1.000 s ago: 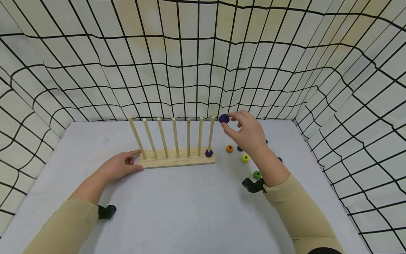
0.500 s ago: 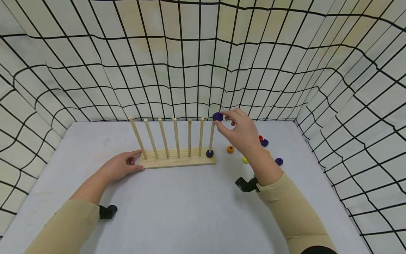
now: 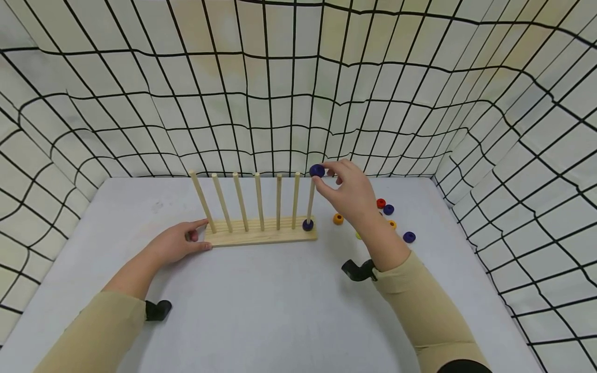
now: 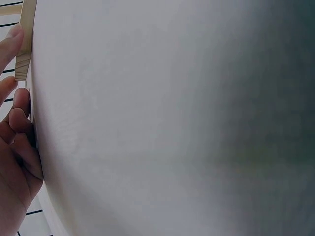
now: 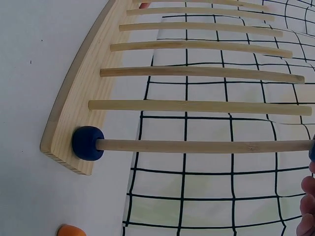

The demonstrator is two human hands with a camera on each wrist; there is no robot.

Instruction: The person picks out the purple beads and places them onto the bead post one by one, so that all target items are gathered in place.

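Note:
A wooden base (image 3: 261, 237) carries a row of upright pegs. Around the foot of the rightmost peg (image 3: 310, 199) sits one dark blue bead (image 3: 308, 225), also plain in the right wrist view, the blue bead (image 5: 88, 143). Thumb and fingertips of my right hand (image 3: 347, 191) pinch a second blue bead (image 3: 317, 171) at the top of that same peg; in the right wrist view that bead (image 5: 312, 151) meets the peg's end at the frame edge. My left hand (image 3: 174, 243) grips the base's left end between thumb and fingers, as the left wrist view shows too, the hand (image 4: 17, 162).
Right of the base lie loose beads on the white table (image 3: 261, 311): an orange one (image 3: 338, 218), a red one (image 3: 381, 203), blue ones (image 3: 409, 237) and others partly behind the right forearm. Black netting (image 3: 291, 96) over white walls surrounds the table's back and sides.
My right hand has moved left with the pinched bead, from beside the rightmost peg to its top. The left hand still holds the base's left end.

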